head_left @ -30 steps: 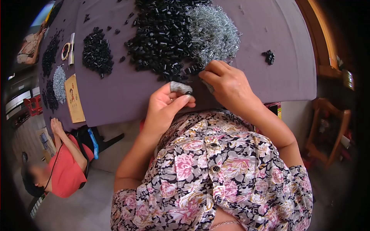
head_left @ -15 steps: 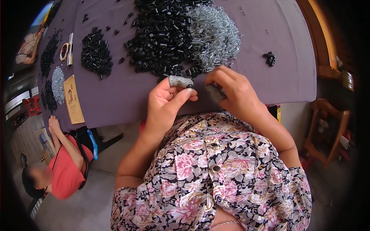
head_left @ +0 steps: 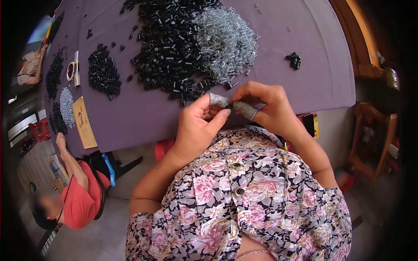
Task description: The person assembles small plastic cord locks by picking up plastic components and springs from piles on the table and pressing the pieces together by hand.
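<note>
- The small black glossy part [head_left: 229, 105] is sitting between the fingertips of both hands, just off the near-right edge of the large heap of short black hollow plastic-looking tubes [head_left: 167, 50]. It is showing dark and rounded; its ends and any detail are being hidden by the fingers.
- The left hand [head_left: 203, 117] is pinching the small black glossy part between thumb and forefinger, the grip being narrow. The forefinger is wearing a grey fabric finger cover [head_left: 218, 100].
- The right hand [head_left: 267, 102] is standing right of the left, its thumb and forefinger close together at the part. Whether they are gripping it, or another piece, cannot be told. The thumb is wearing a grey speckled fabric thumb cover [head_left: 245, 110].
- The tubes in the large heap are lying in mixed directions, many showing open round ends and shiny walls.
- A heap of fine silver metal coil springs [head_left: 226, 45] is touching the large heap on its right side, the coils tangling loosely.
- A smaller heap of black tubular parts [head_left: 104, 71] is lying left of the large heap, apart from it.
- A small cluster of black parts [head_left: 295, 61] is lying well to the right of the large heap.
- A grey-purple tablecloth [head_left: 143, 117] is running beneath the large heap.
</note>
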`<control>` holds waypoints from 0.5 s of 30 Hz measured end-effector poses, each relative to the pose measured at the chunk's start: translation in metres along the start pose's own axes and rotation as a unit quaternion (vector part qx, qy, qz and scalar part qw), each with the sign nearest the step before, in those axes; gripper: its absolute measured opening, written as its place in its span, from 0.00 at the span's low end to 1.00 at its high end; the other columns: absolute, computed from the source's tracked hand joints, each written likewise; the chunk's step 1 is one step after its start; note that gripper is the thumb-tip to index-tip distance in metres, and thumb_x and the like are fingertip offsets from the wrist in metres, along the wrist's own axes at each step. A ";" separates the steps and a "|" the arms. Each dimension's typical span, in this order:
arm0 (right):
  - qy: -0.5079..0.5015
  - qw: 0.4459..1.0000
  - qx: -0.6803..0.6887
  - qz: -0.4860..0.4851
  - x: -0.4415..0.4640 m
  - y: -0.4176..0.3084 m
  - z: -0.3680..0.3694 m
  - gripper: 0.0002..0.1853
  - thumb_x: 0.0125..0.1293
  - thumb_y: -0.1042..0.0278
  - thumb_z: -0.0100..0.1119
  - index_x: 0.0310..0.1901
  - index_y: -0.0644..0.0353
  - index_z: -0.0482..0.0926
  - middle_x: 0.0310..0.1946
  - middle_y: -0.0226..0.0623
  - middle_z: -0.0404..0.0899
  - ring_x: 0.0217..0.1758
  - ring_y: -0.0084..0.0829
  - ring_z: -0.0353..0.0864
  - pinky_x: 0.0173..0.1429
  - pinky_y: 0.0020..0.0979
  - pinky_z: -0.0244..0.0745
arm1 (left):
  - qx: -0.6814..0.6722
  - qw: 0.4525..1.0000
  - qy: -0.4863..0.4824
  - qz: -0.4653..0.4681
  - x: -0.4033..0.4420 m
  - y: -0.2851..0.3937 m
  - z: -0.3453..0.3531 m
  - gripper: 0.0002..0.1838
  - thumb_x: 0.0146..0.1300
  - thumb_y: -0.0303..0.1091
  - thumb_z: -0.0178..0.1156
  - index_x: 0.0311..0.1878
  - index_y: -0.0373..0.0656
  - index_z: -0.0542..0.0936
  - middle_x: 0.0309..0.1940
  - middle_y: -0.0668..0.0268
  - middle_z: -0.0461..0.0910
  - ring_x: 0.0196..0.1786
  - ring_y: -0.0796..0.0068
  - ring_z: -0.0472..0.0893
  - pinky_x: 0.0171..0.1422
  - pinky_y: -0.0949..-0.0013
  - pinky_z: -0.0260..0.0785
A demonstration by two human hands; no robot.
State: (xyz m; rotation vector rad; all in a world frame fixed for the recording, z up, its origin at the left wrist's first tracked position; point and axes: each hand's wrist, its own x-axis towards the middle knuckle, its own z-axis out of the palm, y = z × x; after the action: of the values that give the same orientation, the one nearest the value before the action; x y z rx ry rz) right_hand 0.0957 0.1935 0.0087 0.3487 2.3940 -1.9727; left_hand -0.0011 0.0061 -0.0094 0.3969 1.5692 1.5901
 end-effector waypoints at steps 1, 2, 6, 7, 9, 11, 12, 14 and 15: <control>0.010 0.999 -0.034 -0.036 0.000 0.000 0.001 0.10 0.61 0.80 0.69 0.44 0.64 0.82 0.36 0.37 0.86 0.40 0.28 0.86 0.47 0.29 0.81 | 0.019 1.000 0.003 0.004 0.000 0.001 0.001 0.08 0.68 0.21 0.64 0.48 0.35 0.82 0.39 0.69 0.86 0.41 0.85 0.83 0.48 0.76 0.76; 0.020 0.995 -0.069 -0.074 0.001 0.000 0.002 0.11 0.59 0.80 0.68 0.44 0.64 0.82 0.35 0.40 0.85 0.39 0.34 0.88 0.45 0.31 0.81 | 0.038 0.999 0.007 0.008 0.000 0.003 0.001 0.07 0.67 0.21 0.64 0.48 0.35 0.82 0.38 0.68 0.87 0.41 0.85 0.83 0.48 0.76 0.76; 0.034 0.970 -0.166 -0.174 0.006 0.002 0.003 0.15 0.55 0.81 0.67 0.45 0.62 0.80 0.34 0.47 0.83 0.38 0.52 0.85 0.42 0.40 0.80 | 0.067 0.998 0.004 0.018 0.001 0.005 0.001 0.07 0.66 0.20 0.64 0.47 0.34 0.82 0.38 0.67 0.87 0.42 0.84 0.83 0.47 0.75 0.77; 0.034 0.969 -0.172 -0.172 0.005 0.001 0.004 0.15 0.54 0.81 0.67 0.45 0.62 0.80 0.34 0.47 0.83 0.38 0.52 0.85 0.41 0.41 0.80 | 0.057 0.998 0.003 0.017 0.001 0.005 0.002 0.07 0.66 0.20 0.64 0.47 0.34 0.82 0.38 0.67 0.87 0.42 0.84 0.83 0.47 0.75 0.77; 0.032 0.968 -0.184 -0.168 0.004 -0.003 0.005 0.15 0.54 0.81 0.66 0.45 0.61 0.80 0.34 0.46 0.83 0.38 0.52 0.85 0.41 0.44 0.79 | 0.035 0.999 0.002 0.017 0.002 0.005 0.003 0.07 0.66 0.20 0.64 0.47 0.34 0.82 0.38 0.67 0.87 0.42 0.84 0.83 0.47 0.75 0.76; 0.035 0.967 -0.195 -0.160 0.004 -0.003 0.007 0.16 0.53 0.82 0.65 0.45 0.61 0.79 0.34 0.46 0.83 0.38 0.52 0.85 0.41 0.44 0.79 | 0.035 0.999 -0.005 0.022 0.005 0.000 0.002 0.07 0.67 0.20 0.63 0.47 0.34 0.82 0.39 0.67 0.87 0.42 0.85 0.83 0.47 0.75 0.76; 0.037 0.966 -0.202 -0.156 0.004 -0.003 0.007 0.16 0.53 0.83 0.65 0.45 0.61 0.79 0.34 0.46 0.83 0.38 0.52 0.85 0.41 0.44 0.79 | 0.035 0.999 -0.009 0.025 0.006 -0.002 0.002 0.07 0.67 0.20 0.63 0.47 0.34 0.82 0.39 0.67 0.87 0.42 0.85 0.83 0.47 0.75 0.76; 0.036 0.958 -0.239 -0.156 0.001 -0.006 0.009 0.18 0.53 0.84 0.64 0.47 0.61 0.79 0.34 0.46 0.83 0.38 0.52 0.85 0.41 0.44 0.80 | 0.020 1.000 -0.010 0.021 0.006 0.000 0.003 0.06 0.67 0.20 0.63 0.46 0.34 0.82 0.39 0.68 0.87 0.42 0.85 0.82 0.46 0.76 0.76; 0.036 0.953 -0.257 -0.157 0.000 -0.008 0.010 0.19 0.53 0.84 0.63 0.48 0.61 0.79 0.35 0.46 0.83 0.38 0.52 0.85 0.41 0.44 0.80 | 0.014 1.000 -0.009 0.018 0.007 0.001 0.003 0.06 0.67 0.20 0.63 0.46 0.34 0.81 0.38 0.69 0.86 0.41 0.86 0.82 0.46 0.76 0.75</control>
State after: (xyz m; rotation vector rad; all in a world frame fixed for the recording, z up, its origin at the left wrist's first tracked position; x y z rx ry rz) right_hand 0.0933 0.1825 0.0146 0.0205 3.0355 -1.3416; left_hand -0.0031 0.0133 -0.0100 0.4566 1.5790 1.5902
